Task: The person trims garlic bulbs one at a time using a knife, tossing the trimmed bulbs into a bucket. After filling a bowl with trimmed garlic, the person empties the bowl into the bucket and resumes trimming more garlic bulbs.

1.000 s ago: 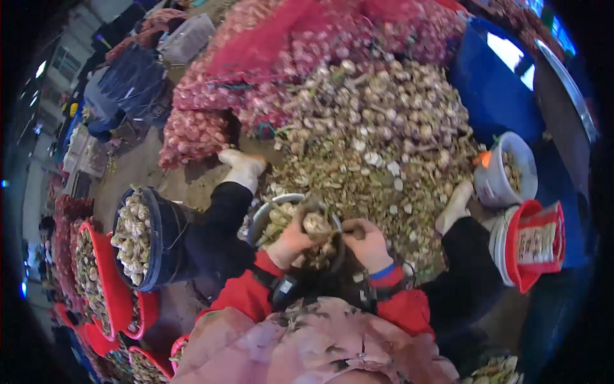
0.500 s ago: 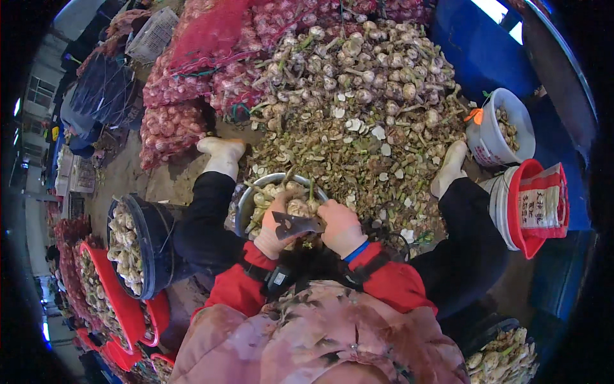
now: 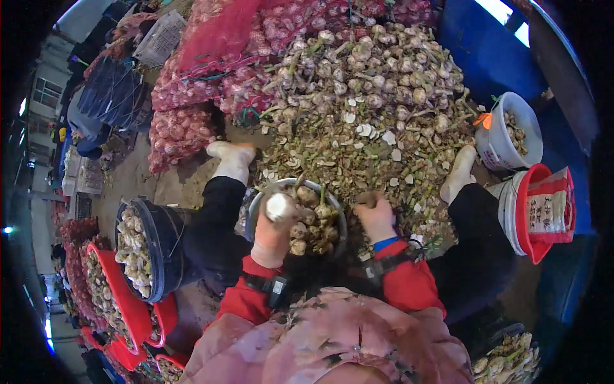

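My left hand (image 3: 271, 238), in a pale orange glove, is closed around a garlic bulb (image 3: 279, 207) whose white, flat cut face shows. It is over the left side of a metal bowl (image 3: 343, 238) between my legs. Several garlic bulbs (image 3: 308, 221) lie in the bowl, some with stalks. My right hand (image 3: 377, 219), gloved alike, is closed just right of the bowl, above the scraps. Half a second ago it gripped a flat dark knife; the blade is now turned away or hidden by the fingers.
Trimmed scraps (image 3: 358, 157) cover the floor ahead, below a heap of untrimmed garlic (image 3: 384, 70). Red mesh sacks (image 3: 182, 134) stand far left. A black bucket of garlic (image 3: 167, 246) is left of my leg; a white bucket (image 3: 505, 137) and a red-rimmed bucket (image 3: 531, 214) stand right.
My hands have moved apart: the right one went right, off the bowl, and the blade no longer shows. In my left hand the bulb's white cut face has come into view.
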Demonstrator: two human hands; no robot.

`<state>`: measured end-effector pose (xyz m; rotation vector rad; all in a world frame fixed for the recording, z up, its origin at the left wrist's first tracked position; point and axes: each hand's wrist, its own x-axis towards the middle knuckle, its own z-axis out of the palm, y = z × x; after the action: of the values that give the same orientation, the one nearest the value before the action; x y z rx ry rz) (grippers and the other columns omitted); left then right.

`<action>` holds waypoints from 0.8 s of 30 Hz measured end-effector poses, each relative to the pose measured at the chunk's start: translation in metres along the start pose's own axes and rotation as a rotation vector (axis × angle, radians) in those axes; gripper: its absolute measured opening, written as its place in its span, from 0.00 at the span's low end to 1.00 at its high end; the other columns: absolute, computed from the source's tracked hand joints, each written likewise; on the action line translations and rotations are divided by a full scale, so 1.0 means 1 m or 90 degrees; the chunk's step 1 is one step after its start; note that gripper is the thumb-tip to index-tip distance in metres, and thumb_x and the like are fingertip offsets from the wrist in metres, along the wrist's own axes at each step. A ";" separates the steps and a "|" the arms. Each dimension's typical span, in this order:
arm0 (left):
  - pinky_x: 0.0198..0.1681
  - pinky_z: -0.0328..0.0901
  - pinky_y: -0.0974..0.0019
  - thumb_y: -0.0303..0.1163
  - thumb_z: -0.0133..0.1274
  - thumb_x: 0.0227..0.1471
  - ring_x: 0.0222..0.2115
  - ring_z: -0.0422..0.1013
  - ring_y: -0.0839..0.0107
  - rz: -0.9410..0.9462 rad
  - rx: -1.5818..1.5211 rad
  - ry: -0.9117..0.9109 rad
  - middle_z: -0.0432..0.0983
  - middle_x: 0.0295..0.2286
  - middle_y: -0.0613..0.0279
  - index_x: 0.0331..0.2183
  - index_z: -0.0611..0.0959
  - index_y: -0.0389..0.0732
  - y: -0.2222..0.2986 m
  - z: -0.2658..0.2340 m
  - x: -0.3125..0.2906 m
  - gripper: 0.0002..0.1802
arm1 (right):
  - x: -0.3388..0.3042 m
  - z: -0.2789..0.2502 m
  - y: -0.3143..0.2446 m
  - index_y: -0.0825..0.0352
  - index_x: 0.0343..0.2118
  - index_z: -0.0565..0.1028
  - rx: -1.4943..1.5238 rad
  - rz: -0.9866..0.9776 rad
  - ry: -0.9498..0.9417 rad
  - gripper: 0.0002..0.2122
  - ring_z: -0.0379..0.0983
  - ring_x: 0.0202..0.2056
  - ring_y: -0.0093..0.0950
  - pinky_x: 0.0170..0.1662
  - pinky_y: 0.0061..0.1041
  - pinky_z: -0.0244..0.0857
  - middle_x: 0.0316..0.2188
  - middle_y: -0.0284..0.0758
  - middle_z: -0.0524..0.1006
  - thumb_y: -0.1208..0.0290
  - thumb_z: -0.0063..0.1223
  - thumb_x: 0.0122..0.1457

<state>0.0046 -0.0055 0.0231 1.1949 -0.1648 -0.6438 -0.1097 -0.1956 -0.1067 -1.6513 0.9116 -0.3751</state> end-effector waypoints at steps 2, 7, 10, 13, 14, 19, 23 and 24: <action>0.48 0.66 0.57 0.39 0.57 0.49 0.44 0.71 0.62 -0.004 -0.141 -0.078 0.71 0.45 0.55 0.47 0.72 0.39 0.013 0.007 -0.001 0.25 | -0.031 0.012 -0.031 0.66 0.33 0.74 0.063 -0.169 -0.038 0.11 0.74 0.32 0.36 0.38 0.30 0.67 0.29 0.39 0.76 0.79 0.59 0.44; 0.52 0.63 0.53 0.40 0.58 0.48 0.51 0.65 0.59 -0.023 -0.428 0.006 0.71 0.46 0.55 0.46 0.73 0.40 -0.011 0.013 -0.006 0.25 | -0.048 0.028 -0.061 0.68 0.38 0.72 0.039 -0.327 -0.111 0.16 0.71 0.36 0.31 0.40 0.26 0.66 0.34 0.35 0.72 0.84 0.55 0.42; 0.52 0.63 0.53 0.42 0.58 0.47 0.51 0.65 0.60 -0.026 -0.425 -0.025 0.71 0.45 0.56 0.47 0.73 0.41 -0.011 0.019 -0.007 0.27 | -0.042 0.032 -0.054 0.69 0.39 0.72 0.083 -0.266 -0.160 0.17 0.72 0.37 0.32 0.41 0.27 0.66 0.35 0.36 0.73 0.83 0.55 0.42; 0.51 0.64 0.58 0.34 0.56 0.50 0.47 0.67 0.65 0.202 0.017 0.055 0.69 0.45 0.60 0.50 0.69 0.42 -0.001 0.014 -0.009 0.25 | -0.030 0.034 -0.012 0.69 0.39 0.73 -0.007 -0.006 -0.234 0.15 0.74 0.33 0.29 0.39 0.26 0.67 0.29 0.37 0.77 0.81 0.56 0.45; 0.49 0.65 0.59 0.31 0.55 0.51 0.46 0.68 0.65 0.153 -0.152 0.028 0.69 0.45 0.61 0.51 0.68 0.42 0.015 0.007 -0.006 0.25 | -0.024 0.031 0.004 0.69 0.37 0.74 -0.066 0.054 -0.217 0.13 0.74 0.32 0.28 0.38 0.25 0.67 0.28 0.36 0.78 0.80 0.58 0.45; 0.46 0.66 0.65 0.29 0.62 0.44 0.43 0.70 0.66 0.042 0.284 0.242 0.71 0.43 0.54 0.53 0.66 0.36 0.035 -0.100 0.017 0.35 | -0.001 0.039 0.030 0.70 0.40 0.75 0.055 0.146 -0.224 0.19 0.76 0.38 0.32 0.42 0.29 0.68 0.34 0.42 0.79 0.70 0.62 0.44; 0.48 0.65 0.65 0.37 0.70 0.29 0.45 0.70 0.64 -0.230 0.650 0.194 0.74 0.43 0.51 0.55 0.65 0.35 -0.031 -0.215 0.034 0.50 | -0.008 0.061 0.013 0.67 0.32 0.74 0.050 0.111 -0.199 0.10 0.71 0.30 0.22 0.36 0.23 0.65 0.27 0.30 0.76 0.80 0.61 0.45; 0.49 0.64 0.62 0.39 0.70 0.29 0.45 0.70 0.63 -0.332 0.620 0.160 0.73 0.44 0.52 0.55 0.65 0.36 -0.044 -0.206 0.034 0.51 | -0.008 0.057 0.019 0.67 0.32 0.74 0.026 0.117 -0.174 0.10 0.71 0.30 0.22 0.37 0.24 0.66 0.28 0.30 0.76 0.80 0.60 0.45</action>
<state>0.1079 0.1333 -0.1020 2.2894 0.0707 -0.8919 -0.0837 -0.1514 -0.1388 -1.5230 0.8345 -0.0407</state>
